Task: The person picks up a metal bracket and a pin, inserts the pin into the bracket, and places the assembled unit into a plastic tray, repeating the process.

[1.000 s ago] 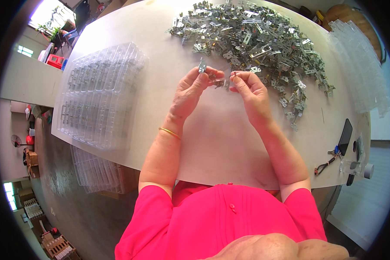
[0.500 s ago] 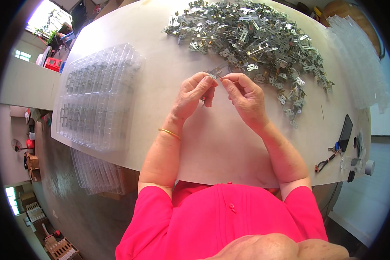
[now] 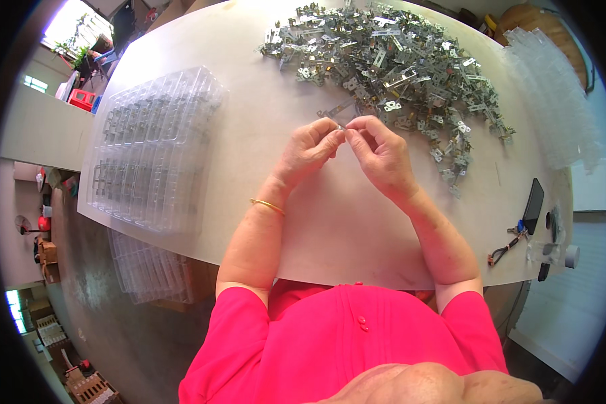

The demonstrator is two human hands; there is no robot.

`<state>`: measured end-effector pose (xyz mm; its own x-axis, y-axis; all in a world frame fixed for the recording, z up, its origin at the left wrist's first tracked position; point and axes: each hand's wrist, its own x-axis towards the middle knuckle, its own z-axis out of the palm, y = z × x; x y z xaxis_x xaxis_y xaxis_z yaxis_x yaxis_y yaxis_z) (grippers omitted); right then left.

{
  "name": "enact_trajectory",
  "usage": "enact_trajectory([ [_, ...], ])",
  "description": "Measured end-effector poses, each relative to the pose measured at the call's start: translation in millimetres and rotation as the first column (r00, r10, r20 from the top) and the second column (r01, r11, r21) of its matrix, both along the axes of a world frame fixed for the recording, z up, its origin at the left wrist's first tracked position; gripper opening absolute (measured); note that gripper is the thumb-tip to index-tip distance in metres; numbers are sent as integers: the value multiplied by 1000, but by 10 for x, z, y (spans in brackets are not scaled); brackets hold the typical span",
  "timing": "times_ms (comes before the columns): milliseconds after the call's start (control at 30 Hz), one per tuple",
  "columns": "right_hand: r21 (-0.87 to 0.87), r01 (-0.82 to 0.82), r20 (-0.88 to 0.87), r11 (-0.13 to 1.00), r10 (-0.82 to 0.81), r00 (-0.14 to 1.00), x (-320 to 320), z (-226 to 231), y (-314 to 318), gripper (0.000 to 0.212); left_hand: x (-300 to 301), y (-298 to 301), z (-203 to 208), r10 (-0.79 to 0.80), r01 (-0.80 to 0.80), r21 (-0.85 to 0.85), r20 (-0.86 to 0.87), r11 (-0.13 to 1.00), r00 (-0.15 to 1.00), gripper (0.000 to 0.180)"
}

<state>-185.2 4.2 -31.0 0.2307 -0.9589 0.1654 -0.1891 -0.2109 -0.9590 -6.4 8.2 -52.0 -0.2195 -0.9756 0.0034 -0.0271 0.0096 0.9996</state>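
Observation:
My left hand (image 3: pixel 308 151) and my right hand (image 3: pixel 385 158) meet over the middle of the table, below the near edge of a heap of metal brackets (image 3: pixel 411 74). Thumb and fingers of both hands are pinched together, their tips nearly touching. A small metal part (image 3: pixel 341 127) shows between the fingertips; most of it is hidden, so its exact shape cannot be made out. Just beyond the fingers lies a grey metal strip (image 3: pixel 338 109), at the heap's edge.
At left stand stacked clear plastic trays (image 3: pixel 158 148) with rows of metal parts inside. More clear trays (image 3: pixel 552 101) lie at far right. A black phone (image 3: pixel 533 205), pliers (image 3: pixel 505 251) and a small roll (image 3: pixel 571 256) sit near the right edge. Below the table's left edge are further trays (image 3: pixel 151 269).
My left hand has turned and shifted slightly right, bringing its fingertips against the right hand's. The metal piece that showed in my left fingers is now mostly covered.

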Motion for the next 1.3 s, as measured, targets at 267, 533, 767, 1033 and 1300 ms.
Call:
enact_trajectory([
  [267, -325, 180, 83, 928, -162, 983, -9, -14, -70, 6, -21, -11, -20, -104, 109, 44, -101, 993, 989, 28],
  [533, 30, 95, 83, 995, -97, 992, 60, 44, 72, 8, 137, -85, -32, -20, 124, 163, -523, 979, 852, 31],
  [767, 3, 95, 45, 995, -95, 994, 107, -32, 39, 9, 156, -82, -39, -11, 117, 171, -520, 978, 854, 31],
  [1033, -24, 95, -5, 995, -95, 995, 77, -40, 35, 9, 165, -84, -21, -15, 96, 149, -469, 984, 883, 31],
  [1300, -14, 116, 8, 993, -116, 993, 70, -11, 51, 9, 161, -78, -8, -17, 95, 154, -446, 983, 895, 30],
])
